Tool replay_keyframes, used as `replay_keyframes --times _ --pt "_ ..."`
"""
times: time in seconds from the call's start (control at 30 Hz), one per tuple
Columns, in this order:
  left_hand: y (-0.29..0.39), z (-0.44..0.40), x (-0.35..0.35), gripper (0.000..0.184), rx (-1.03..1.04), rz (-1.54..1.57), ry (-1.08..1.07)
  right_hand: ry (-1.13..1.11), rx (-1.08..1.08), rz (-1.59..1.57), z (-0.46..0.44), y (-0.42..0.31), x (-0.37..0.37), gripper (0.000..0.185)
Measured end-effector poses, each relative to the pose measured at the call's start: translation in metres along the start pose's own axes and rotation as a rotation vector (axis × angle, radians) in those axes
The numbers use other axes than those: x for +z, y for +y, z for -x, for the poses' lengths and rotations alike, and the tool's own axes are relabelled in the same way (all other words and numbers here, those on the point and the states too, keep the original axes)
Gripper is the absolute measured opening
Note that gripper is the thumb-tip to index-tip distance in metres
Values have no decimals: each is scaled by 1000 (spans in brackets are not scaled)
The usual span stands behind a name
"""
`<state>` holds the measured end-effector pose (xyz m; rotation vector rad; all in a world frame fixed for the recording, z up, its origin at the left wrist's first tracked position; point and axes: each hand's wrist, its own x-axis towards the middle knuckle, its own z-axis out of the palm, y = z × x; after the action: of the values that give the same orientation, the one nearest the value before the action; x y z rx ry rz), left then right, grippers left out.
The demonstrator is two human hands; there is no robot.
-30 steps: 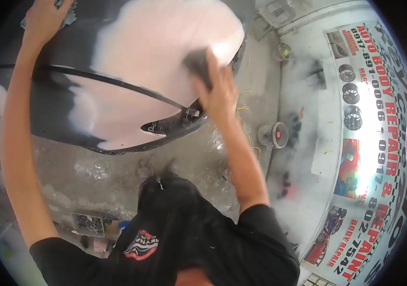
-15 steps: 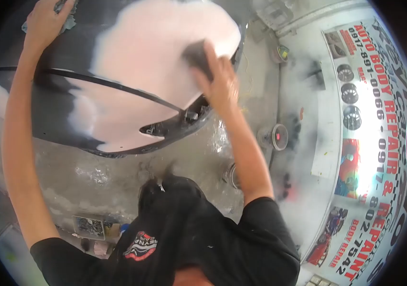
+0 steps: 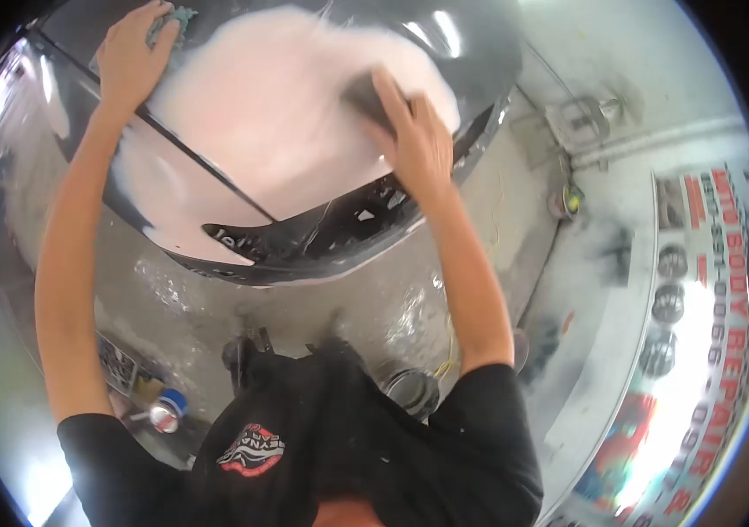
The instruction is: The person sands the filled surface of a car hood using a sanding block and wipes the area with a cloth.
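Observation:
A dark car hood (image 3: 471,61) spreads out before me, with a large pinkish-white patch (image 3: 260,97) over its front part. My right hand (image 3: 420,149) grips a dark sanding block (image 3: 364,97), blurred by motion, against the right side of that patch. To the left, my left hand (image 3: 131,66) rests on the hood beside the patch's edge, its fingers over a crumpled grey-green rag (image 3: 184,18). Part of the rag is hidden under the hand. The panel gap (image 3: 208,167) runs between the hood and the pale-patched fender.
Below the hood lies the dark front opening (image 3: 366,213) of the car. A bucket (image 3: 411,391) stands on the wet floor near my right side, and a blue-topped can (image 3: 168,408) at lower left. A bannered wall (image 3: 699,351) runs along the right.
My view has turned, so the car and wall appear shifted. My right hand still has the block on the pale patch; my left hand still covers the rag, now nearer the patch's edge.

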<state>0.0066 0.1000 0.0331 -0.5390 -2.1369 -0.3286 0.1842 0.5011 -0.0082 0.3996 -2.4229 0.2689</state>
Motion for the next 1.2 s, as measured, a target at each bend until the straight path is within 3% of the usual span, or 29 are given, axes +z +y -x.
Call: replay_keyframes --times 0.1,0.2,0.27,0.33,0.5,0.53,0.57,0.67,0.7,0.77,0.87,0.9,0.97,1.03,1.17,1.2 --pt "62 15 -12 36 -90 -179 4 65 -109 -130 35 30 3 65" --pt "51 16 -7 36 -128 -92 -8 73 -307 -72 -38 47 6 66" --pt "46 13 -6 36 -128 -116 -28 54 -328 -48 -104 55 18 67" --pt "51 16 -8 36 -119 -120 -33 -120 -166 -111 -153 42 12 67" --pt "50 18 -9 35 -95 -94 -3 147 -343 -106 -53 74 12 68" --pt "59 16 -11 32 -120 -89 19 103 -304 -111 -22 79 4 61" --pt "75 13 -17 29 -143 -86 43 134 -299 -163 4 89 5 68" --pt "80 14 -18 28 -177 -60 45 70 -296 -72 -45 85 6 66" --pt "79 12 -18 29 -179 -52 41 -41 -275 10 -87 78 8 57" --pt "59 14 -12 32 -160 -34 6 20 -362 -117 -155 81 37 55" --pt "54 17 -11 32 -148 -41 5 -158 -252 -114 -162 63 8 65" --pt "52 17 -10 32 -145 -48 10 118 -417 -140 -139 89 31 55" --pt "55 17 -11 32 -132 -36 27 -89 -244 -12 -68 97 -5 58" --pt "54 17 -8 32 -131 -29 22 36 -246 -148 -13 115 -10 65" --pt "53 15 -10 32 -141 -33 -12 -69 -254 -50 -87 103 1 64" --pt "54 14 -12 32 -141 -35 -14 2 -351 -134 -122 102 18 64"
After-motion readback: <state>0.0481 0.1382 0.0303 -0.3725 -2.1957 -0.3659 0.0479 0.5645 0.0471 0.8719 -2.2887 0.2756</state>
